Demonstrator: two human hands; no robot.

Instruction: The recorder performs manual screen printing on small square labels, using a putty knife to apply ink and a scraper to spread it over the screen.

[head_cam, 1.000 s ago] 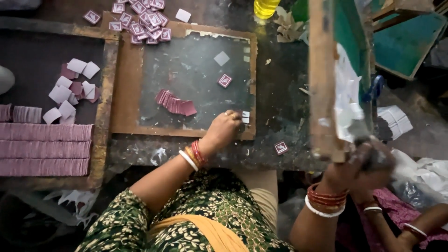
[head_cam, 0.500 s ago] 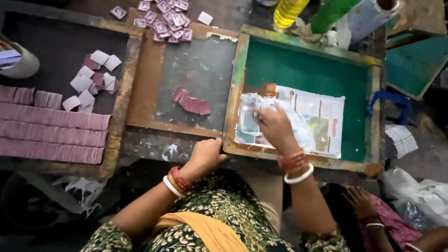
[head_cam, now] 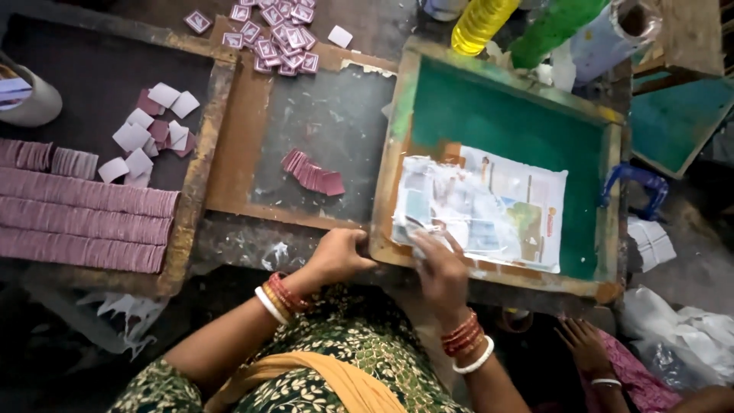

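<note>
Green-meshed frame [head_cam: 489,115] gripped by both hands' fingers, pink card fan [head_cam: 313,173] lying beside it.

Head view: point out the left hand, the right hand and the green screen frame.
left hand [head_cam: 340,256], head view, on the back of the hand.
right hand [head_cam: 440,271], head view, on the back of the hand.
green screen frame [head_cam: 394,157], head view, on its left wooden rail.

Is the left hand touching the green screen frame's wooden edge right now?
Touching. The head view shows the left hand with its fingers curled onto the near left corner of the green screen frame, no gap showing between them.
</note>
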